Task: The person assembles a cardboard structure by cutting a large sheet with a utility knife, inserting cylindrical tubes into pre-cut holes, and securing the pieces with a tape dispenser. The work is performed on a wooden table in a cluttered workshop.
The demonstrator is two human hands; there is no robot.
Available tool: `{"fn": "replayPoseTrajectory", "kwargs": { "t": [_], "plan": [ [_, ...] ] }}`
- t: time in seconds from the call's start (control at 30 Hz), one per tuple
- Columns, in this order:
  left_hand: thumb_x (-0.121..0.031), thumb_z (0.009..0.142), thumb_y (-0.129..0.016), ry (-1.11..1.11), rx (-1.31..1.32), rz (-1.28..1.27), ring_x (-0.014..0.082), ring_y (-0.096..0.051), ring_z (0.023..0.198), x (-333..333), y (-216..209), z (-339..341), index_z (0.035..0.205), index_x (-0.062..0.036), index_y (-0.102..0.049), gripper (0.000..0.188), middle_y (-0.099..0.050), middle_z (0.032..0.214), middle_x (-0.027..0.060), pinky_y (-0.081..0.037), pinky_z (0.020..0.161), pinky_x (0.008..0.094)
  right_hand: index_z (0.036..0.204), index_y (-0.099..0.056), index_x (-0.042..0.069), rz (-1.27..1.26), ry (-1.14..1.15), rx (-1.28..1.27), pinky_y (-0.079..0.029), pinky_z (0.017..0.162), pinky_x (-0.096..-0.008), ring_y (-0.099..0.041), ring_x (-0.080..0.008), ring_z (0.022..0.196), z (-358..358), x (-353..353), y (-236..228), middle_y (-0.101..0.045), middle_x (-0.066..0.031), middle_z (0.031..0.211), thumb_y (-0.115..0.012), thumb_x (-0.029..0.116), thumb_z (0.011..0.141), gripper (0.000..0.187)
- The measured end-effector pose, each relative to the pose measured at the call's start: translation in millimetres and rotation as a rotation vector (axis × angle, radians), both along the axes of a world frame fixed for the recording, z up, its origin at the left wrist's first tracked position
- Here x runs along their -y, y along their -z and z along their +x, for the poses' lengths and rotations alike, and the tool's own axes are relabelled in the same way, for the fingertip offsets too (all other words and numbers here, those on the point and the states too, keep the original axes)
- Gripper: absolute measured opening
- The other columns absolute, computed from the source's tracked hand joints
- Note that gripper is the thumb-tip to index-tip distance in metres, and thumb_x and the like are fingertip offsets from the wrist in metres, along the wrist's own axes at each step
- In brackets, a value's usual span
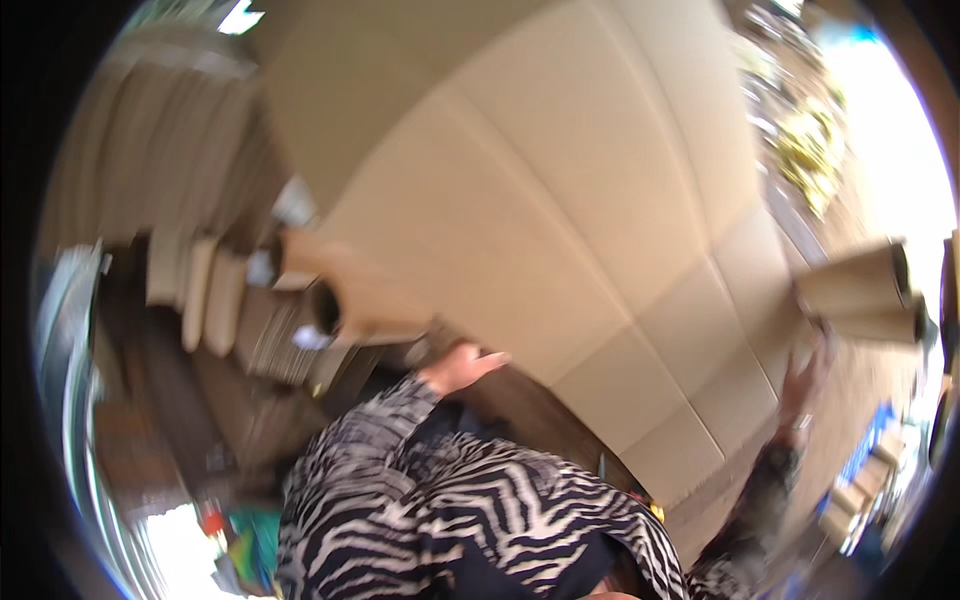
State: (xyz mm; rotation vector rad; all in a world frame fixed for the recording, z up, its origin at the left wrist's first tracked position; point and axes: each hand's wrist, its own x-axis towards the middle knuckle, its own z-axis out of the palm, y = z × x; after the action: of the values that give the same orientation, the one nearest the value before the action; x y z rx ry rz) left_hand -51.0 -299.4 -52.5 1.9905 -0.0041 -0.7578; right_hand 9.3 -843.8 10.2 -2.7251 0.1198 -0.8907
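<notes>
A large flattened cardboard sheet (pixel 560 230), pale brown and creased into panels, fills the centre and upper right of the frame, held tilted between the person's two hands. The left hand (pixel 462 368), at lower centre, grips the sheet's lower edge, fingers curled against the board. The right hand (pixel 808 380), at right, reaches up to the far edge; motion blur hides whether its fingers close on the board or merely rest against it. Both forearms wear zebra-striped sleeves (pixel 470 500).

The sheet is judged light but unwieldy: stiff across each panel, apt to fold along the scored creases and to catch air when swung. Opposite edges, near panel middles and away from the creases, offer the steadiest hold.

Two brown cardboard tubes (pixel 865 295) project at right, beside the right hand. Another tube (pixel 350 300), its dark open end showing, lies at centre left among stacked flat cardboard (pixel 215 290). Small blue and tan packages (pixel 860 470) sit at lower right; their labels are too blurred to describe.
</notes>
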Motion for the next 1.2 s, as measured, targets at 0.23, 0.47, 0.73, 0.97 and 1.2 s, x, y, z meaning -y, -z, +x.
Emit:
{"fn": "replayPoseTrajectory", "kwargs": {
  "t": [0.23, 0.47, 0.73, 0.97, 1.2],
  "plan": [
    [-0.018, 0.094, -0.063, -0.050, -0.018, 0.019, 0.0137, -0.068, 0.083, -71.5, 17.9, -67.0, 0.115, -0.0013, -0.066, 0.027, -0.073, 0.098, 0.0087, -0.054, 0.079, 0.0296, 0.106, -0.064, 0.004, 0.572, -0.162, -0.440, -0.050, 0.092, -0.0380, -0.062, -0.0270, 0.103, -154.3, -202.5, 96.2, -0.064, -0.0113, 0.105, -0.072, -0.004, 0.076, 0.032],
    [-0.015, 0.093, -0.061, -0.168, -0.037, 0.036, 0.0156, -0.070, 0.080, -139.4, 36.5, -117.2, 0.113, -0.0012, -0.066, 0.025, -0.073, 0.094, 0.0086, -0.055, 0.077, 0.0294, 0.098, -0.068, 0.004, 0.513, -0.977, -0.660, -0.054, 0.069, -0.0394, -0.066, -0.0350, 0.081, -77.0, -390.1, -25.9, -0.067, -0.0151, 0.088, -0.064, 0.007, 0.084, 0.015],
    [-0.011, 0.096, -0.058, -0.442, 0.087, -0.043, 0.0151, -0.070, 0.078, -213.7, 55.9, -134.7, 0.111, -0.0004, -0.066, 0.020, -0.073, 0.091, 0.0094, -0.056, 0.073, 0.0279, 0.115, -0.065, 0.009, -0.101, -1.375, -0.100, -0.048, 0.096, -0.0410, -0.055, -0.0281, 0.113, 41.1, -628.4, -102.9, -0.059, -0.0063, 0.124, -0.071, 0.012, 0.077, 0.039],
    [-0.013, 0.095, -0.061, -0.607, 0.082, -0.167, 0.0156, -0.070, 0.080, -262.2, 64.6, -149.3, 0.111, 0.0004, -0.066, 0.022, -0.072, 0.092, 0.0083, -0.057, 0.072, 0.0283, 0.098, -0.073, 0.018, -0.472, -1.502, -0.082, -0.038, 0.102, -0.0457, -0.054, -0.0246, 0.109, 65.0, -682.8, -58.3, -0.057, -0.0057, 0.117, -0.061, 0.019, 0.081, 0.022],
    [-0.014, 0.092, -0.064, -0.704, 0.100, -0.231, 0.0149, -0.071, 0.079, -284.8, 88.5, -139.1, 0.110, -0.0033, -0.067, 0.021, -0.072, 0.091, 0.0083, -0.056, 0.070, 0.0287, 0.075, -0.066, 0.020, -0.685, -1.355, -0.223, -0.041, 0.078, -0.0400, -0.055, -0.0225, 0.088, 42.1, -664.4, -39.6, -0.055, -0.0008, 0.083, -0.061, 0.022, 0.072, 0.006]
  ]
}}
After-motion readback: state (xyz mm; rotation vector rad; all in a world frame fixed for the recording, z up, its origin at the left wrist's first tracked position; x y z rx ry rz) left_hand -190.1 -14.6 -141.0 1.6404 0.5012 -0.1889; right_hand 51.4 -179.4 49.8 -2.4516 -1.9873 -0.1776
